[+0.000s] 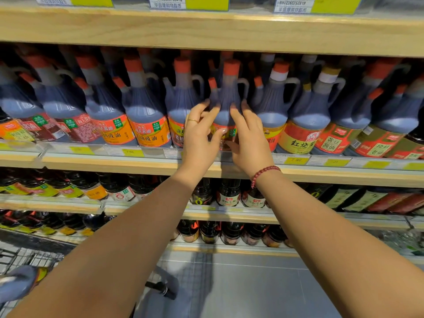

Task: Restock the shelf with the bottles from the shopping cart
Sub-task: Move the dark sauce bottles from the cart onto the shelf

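Two jugs (183,97) flank bottle (227,92) touched by left hand (199,140), right hand (250,141).

Pale wooden shelf boards (206,31) look matt, with the grain showing. The handled jug bottle with the orange-red cap (226,97) is cloudy translucent plastic, ribbed up top and smooth below, with a soft sheen. Its label looks glossy. The clear plastic price strip (146,151) is shiny, with yellow paper tags (296,160) behind it. The small dark bottles (229,191) a shelf down are way glossier, maybe glass, can't tell. The thin gold ring (192,121) on the left hand (199,138) is polished metal. The dark red bead bracelet (263,173) by the right hand (250,143) has smooth, slightly shiny beads. The black shopping cart (23,258) is metal wire.
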Demonstrator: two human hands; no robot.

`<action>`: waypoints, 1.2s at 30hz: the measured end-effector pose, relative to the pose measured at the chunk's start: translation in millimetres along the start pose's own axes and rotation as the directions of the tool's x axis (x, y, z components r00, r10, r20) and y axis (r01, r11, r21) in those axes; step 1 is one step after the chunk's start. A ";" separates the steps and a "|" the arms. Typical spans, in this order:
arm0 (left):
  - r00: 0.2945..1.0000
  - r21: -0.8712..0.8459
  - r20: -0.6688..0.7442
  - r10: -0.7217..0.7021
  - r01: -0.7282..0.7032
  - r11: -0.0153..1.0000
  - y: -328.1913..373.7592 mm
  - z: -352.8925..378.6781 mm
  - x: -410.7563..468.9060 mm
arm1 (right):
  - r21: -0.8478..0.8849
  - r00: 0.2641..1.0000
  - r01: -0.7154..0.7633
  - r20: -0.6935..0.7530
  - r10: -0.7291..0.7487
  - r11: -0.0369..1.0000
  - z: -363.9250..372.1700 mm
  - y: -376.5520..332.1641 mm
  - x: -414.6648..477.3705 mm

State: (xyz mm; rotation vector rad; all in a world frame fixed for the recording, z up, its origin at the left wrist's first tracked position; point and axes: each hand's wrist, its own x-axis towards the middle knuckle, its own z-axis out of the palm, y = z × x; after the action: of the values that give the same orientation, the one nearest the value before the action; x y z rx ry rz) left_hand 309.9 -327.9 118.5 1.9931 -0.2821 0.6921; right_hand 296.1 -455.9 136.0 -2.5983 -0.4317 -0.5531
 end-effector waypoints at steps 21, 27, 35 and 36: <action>0.973 0.440 0.230 0.005 -0.109 0.891 33.5 -9.9 29.5 | 0.001 0.982 -0.047 0.183 0.046 0.999 -13.7 -8.2 28.4; 0.971 0.470 0.225 -0.084 -0.033 0.882 33.4 -6.3 43.5 | -0.027 0.959 -0.080 0.270 0.085 0.996 -12.8 -7.3 46.6; 0.956 0.430 0.273 -0.104 -0.024 0.903 23.5 -3.8 46.3 | 0.012 0.958 -0.100 0.271 0.093 0.995 -11.4 -7.1 47.9; 0.952 0.415 0.289 -0.099 -0.032 0.909 24.3 -5.8 45.9 | 0.026 0.956 -0.102 0.280 0.091 0.994 -13.4 -7.6 47.3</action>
State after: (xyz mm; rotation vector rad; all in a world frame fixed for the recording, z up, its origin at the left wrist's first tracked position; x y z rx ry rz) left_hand 333.8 -331.2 164.9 2.5153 -0.2992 0.4416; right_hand 330.2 -446.2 170.8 -2.6493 -0.3967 -0.1418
